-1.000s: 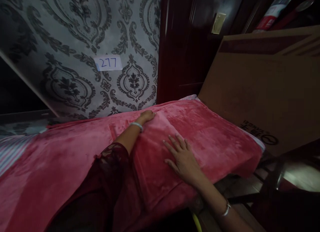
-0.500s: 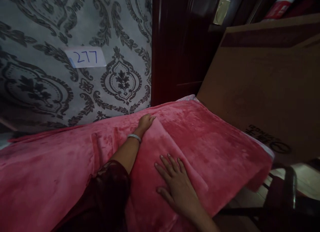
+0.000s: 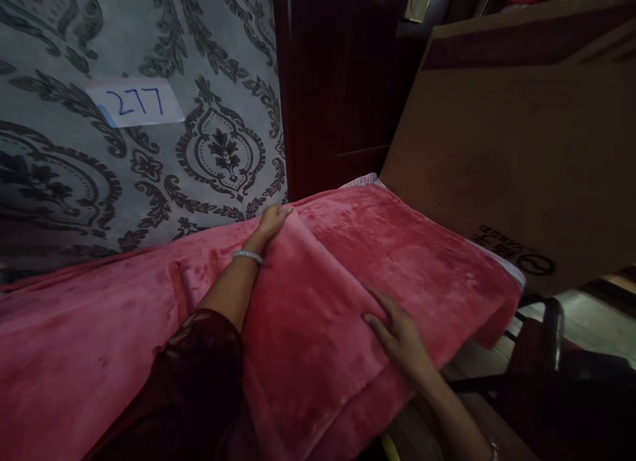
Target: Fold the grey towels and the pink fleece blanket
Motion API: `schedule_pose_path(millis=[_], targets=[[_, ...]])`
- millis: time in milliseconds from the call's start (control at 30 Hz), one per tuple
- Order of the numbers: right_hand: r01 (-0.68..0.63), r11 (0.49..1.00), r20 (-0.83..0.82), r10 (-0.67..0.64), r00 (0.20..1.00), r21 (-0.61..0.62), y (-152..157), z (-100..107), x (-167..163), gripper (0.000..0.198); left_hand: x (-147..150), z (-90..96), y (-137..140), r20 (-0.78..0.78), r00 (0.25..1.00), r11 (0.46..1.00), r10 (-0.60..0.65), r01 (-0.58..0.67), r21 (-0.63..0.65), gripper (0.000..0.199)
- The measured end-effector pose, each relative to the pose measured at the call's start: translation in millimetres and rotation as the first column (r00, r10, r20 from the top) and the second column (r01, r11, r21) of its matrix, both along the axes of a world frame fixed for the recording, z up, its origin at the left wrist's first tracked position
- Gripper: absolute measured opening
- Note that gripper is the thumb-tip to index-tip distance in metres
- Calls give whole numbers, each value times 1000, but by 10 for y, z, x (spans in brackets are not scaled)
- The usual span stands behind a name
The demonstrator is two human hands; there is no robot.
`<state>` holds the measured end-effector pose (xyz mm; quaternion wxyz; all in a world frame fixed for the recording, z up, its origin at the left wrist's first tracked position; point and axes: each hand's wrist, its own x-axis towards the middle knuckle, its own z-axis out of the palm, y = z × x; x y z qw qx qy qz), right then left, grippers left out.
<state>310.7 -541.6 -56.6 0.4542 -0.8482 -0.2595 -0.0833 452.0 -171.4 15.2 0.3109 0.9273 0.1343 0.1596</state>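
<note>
A plush pink-red blanket (image 3: 308,308) covers the long surface in front of me, with a flap of it folded over on itself. My left hand (image 3: 275,220), a bracelet on its wrist, is closed on the far corner of the flap, near the wall. Farther right, my right hand (image 3: 397,332) grips the flap's folded edge, thumb on top and fingers tucked beyond the edge. Between the two hands that edge runs in a slanting line. Two raised ridges stand in the blanket left of my left forearm.
Patterned wallpaper (image 3: 213,143) with a paper label (image 3: 139,102) reading 277 rises behind the blanket. A dark red door (image 3: 328,83) adjoins it. On the right leans a large cardboard box (image 3: 507,143), with a dark metal-framed chair (image 3: 551,335) below.
My right hand has gone from lying spread on the flap to gripping its edge, farther right. The left hand keeps its hold on the corner. The view has shifted somewhat.
</note>
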Motion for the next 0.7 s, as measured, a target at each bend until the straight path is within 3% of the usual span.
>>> schedule_pose_path(millis=[133, 300, 567, 700], targets=[[35, 999, -32, -35, 999, 6, 23, -107, 15, 52, -12, -104, 35, -12, 997, 992, 77, -75, 104, 25], [78, 997, -89, -77, 993, 12, -50, -174, -40, 56, -4, -246, 5, -96, 993, 979, 74, -54, 195, 25], [68, 996, -171, -58, 984, 51, -103, -145, -98, 62, -58, -230, -37, -152, 988, 964, 34, 8, 266, 33], [50, 998, -173, -43, 984, 37, -127, -132, -86, 60, -68, -88, -73, -203, 979, 958, 23, 37, 284, 35]])
